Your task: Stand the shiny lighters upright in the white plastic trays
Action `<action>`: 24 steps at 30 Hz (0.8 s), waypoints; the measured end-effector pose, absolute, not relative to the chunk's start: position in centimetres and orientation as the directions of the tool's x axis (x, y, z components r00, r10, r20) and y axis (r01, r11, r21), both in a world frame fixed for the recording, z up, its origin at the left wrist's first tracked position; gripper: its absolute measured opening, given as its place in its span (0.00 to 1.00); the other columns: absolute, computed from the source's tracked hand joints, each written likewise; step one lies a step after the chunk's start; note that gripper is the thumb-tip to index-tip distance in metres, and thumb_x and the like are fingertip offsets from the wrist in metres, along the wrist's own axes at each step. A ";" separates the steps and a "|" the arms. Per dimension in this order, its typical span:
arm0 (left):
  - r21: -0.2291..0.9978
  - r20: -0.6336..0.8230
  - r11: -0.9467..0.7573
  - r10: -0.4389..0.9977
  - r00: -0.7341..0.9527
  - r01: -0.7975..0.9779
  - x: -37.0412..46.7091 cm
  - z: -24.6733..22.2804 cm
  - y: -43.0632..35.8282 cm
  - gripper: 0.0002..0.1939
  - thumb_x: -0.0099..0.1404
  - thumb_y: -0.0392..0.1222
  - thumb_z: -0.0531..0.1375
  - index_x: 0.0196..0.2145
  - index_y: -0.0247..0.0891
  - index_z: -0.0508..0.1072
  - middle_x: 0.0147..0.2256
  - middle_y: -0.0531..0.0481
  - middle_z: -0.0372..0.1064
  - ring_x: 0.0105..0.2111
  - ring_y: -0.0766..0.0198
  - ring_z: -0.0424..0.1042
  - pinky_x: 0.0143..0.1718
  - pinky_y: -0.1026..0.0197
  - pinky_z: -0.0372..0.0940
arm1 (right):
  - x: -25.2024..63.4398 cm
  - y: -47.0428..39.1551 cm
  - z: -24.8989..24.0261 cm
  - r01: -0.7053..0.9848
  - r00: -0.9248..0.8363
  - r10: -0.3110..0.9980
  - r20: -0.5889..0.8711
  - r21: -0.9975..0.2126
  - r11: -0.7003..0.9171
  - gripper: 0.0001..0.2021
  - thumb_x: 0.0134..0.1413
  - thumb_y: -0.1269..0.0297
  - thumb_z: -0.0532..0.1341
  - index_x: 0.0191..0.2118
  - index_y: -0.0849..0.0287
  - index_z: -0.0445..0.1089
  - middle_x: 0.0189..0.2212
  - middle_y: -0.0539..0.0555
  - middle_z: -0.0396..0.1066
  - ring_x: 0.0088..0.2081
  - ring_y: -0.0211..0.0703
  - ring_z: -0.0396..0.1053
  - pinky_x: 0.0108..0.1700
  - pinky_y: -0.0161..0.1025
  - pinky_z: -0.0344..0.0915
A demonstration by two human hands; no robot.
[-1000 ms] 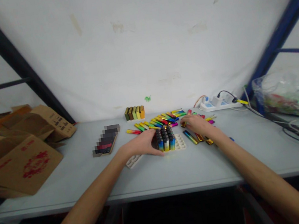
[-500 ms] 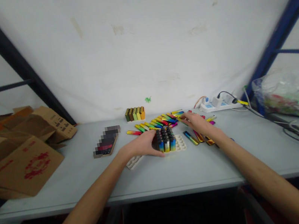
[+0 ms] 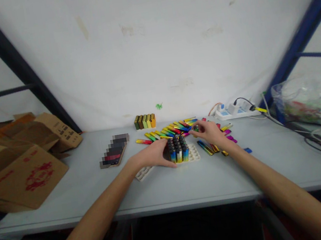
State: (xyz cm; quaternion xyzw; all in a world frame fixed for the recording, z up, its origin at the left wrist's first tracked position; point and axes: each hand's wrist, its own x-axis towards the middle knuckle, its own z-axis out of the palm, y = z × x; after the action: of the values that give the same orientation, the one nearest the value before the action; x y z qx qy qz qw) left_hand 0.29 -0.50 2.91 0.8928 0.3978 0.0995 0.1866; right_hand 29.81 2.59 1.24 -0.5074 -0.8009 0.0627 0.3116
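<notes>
Several upright lighters with black tops [image 3: 178,149] stand in rows in a white tray with round hollows [image 3: 194,153]. My left hand [image 3: 155,154] is curved round the left side of these lighters, thumb toward the front. My right hand [image 3: 206,131] is just right of and behind the group, its fingertips pinched together; whatever lies between them is too small to make out. Loose shiny coloured lighters [image 3: 170,131] lie in a fan behind the tray. More metallic ones [image 3: 206,147] lie under and beside my right hand.
A second white tray [image 3: 144,173] shows partly below my left wrist. Upright lighters [image 3: 145,121] stand by the wall. A phone [image 3: 115,153] and cardboard boxes [image 3: 32,176] are at left. A power strip [image 3: 229,114], cables and a plastic bag [image 3: 312,100] are at right.
My right hand has moved slightly left and nearer the upright lighters, its fingers now closer together. A blue piece to the right has come into fuller view. My left hand has stayed in place.
</notes>
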 end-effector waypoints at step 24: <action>0.397 0.015 -0.599 0.761 0.648 0.695 0.5 3.2 -0.8 0.39 0.47 0.65 0.73 0.48 0.36 0.70 0.47 0.40 0.74 0.47 0.43 0.75 0.48 0.52 0.67 | 26.4 0.3 1.2 0.628 -0.185 0.876 0.445 -0.633 0.453 0.27 0.67 0.40 0.51 0.23 0.55 0.54 0.21 0.47 0.55 0.26 0.39 0.56 0.30 0.38 0.51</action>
State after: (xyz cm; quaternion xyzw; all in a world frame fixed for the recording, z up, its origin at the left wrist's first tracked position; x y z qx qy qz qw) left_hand 0.48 -0.77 3.20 0.8895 0.4092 0.0919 0.1812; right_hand 26.38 0.33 1.22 -0.4989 -0.7536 0.1561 0.3985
